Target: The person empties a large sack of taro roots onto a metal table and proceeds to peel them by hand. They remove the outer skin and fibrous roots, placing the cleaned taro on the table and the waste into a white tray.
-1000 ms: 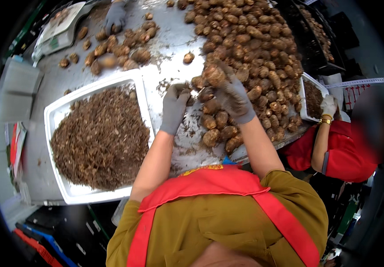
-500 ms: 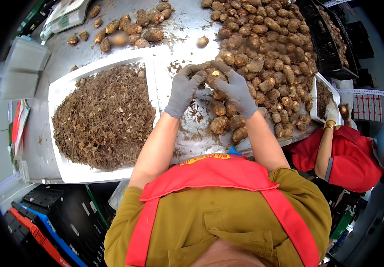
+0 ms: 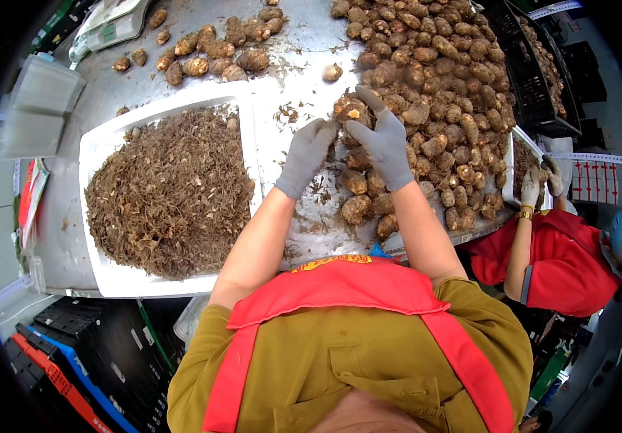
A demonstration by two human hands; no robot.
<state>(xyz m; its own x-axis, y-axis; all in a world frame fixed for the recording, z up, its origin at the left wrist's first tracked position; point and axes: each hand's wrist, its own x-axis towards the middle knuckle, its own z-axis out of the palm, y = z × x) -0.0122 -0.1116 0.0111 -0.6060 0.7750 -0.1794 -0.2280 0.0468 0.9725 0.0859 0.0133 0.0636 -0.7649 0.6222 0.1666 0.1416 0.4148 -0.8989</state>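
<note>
A brown, fibrous taro (image 3: 352,110) with a pale bare spot sits in my right hand (image 3: 384,144), its gloved fingers reaching round the far side and the thumb along the near side. My left hand (image 3: 308,155), also in a grey glove, is beside it with the fingers curled together; whatever they pinch is hidden. The left fingertips lie close to the right thumb, just below the taro. A big heap of taros (image 3: 440,86) spreads over the metal table right beside my right hand. Several more lie near my right wrist.
A white foam box (image 3: 249,137) full of brown root fibres stands left. Smaller taros (image 3: 218,49) are scattered at the far left near a scale (image 3: 111,29). A lone taro (image 3: 332,73) lies ahead. Black crates (image 3: 527,61) stand right; a co-worker's gloved hands (image 3: 531,186) work at the right edge.
My left hand has come off the taro's side and drawn slightly nearer to me, fingers curling. The taro has turned in my right hand, shifting its pale spot. The co-worker's hands have moved together.
</note>
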